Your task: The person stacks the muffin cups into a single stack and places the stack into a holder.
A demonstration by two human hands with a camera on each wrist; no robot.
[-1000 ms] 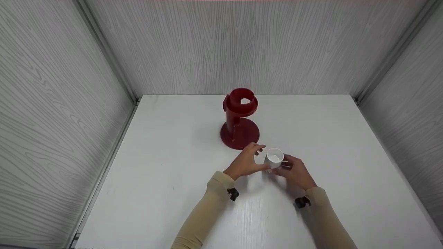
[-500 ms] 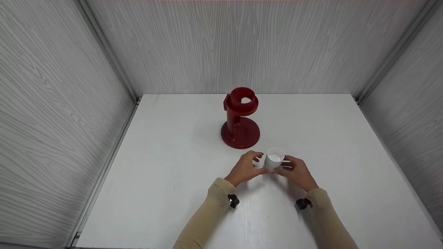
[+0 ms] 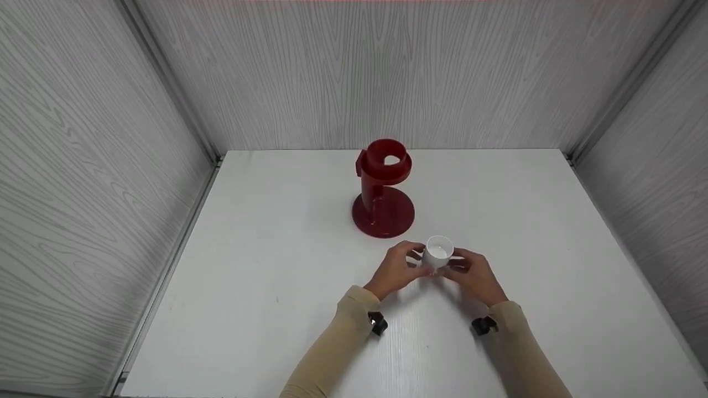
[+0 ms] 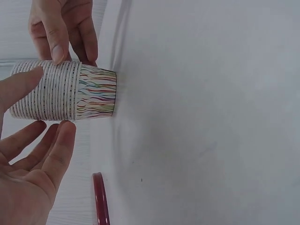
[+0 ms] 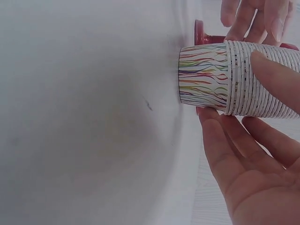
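Note:
A stack of white paper cups with coloured wavy stripes stands upright on the white table, in front of a red stand with a ring on top. My left hand holds the stack from the left. In the left wrist view the stack sits between that hand's thumb and fingers. My right hand holds it from the right. The right wrist view shows the stack with the thumb across its rims and the fingers on the other side.
The table is boxed in by grey wood-grain walls on the left, back and right. The red stand's round base lies just beyond the cups. Black wrist cameras sit on both beige sleeves.
My left hand has drawn in from slightly apart and now closes on the left side of the stack. The right hand and the cups have barely moved.

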